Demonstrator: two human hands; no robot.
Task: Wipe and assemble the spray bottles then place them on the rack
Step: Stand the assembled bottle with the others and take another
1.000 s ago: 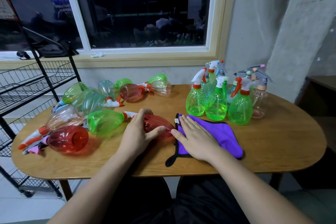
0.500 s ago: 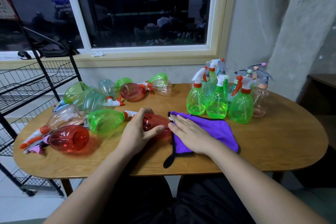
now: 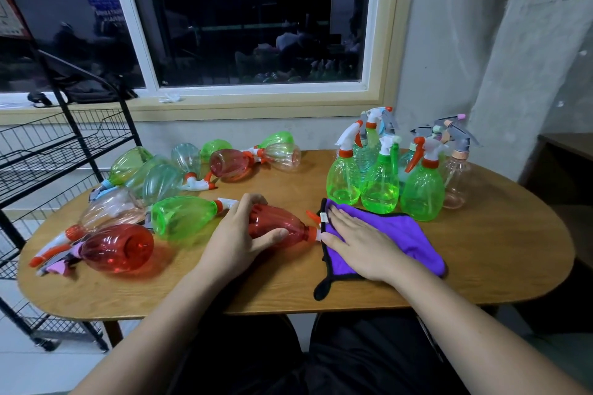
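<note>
A person seated at an oval wooden table (image 3: 481, 253) gripped a red spray bottle (image 3: 279, 228) with the left hand (image 3: 236, 239), fingers curled over its body and thumb pressed along its near side. The bottle lay on its side near the middle of the table, its neck pointing right. The right hand (image 3: 356, 240) lay flat on a purple cloth (image 3: 407, 234), fingers straight and close together, grasping nothing. The black-trimmed cloth was spread on the table just beside the bottle's neck, one corner hanging towards the front edge. Behind the cloth stood a cluster of upright bottles with trigger heads fitted: green upright bottles (image 3: 382, 186) in the front row and a pale clear bottle (image 3: 457, 179) at the right end, others packed close behind them. To the left of the held bottle, more bottles lay on their sides in a loose heap. Among them were a green lying bottle (image 3: 183, 218) just beside the left hand, a second red bottle (image 3: 118, 248) near the table's left end, and several clear and tinted ones farther back. A black wire rack (image 3: 48, 151) stood off the table's left end, and a dark window (image 3: 250, 26) filled the wall behind
</note>
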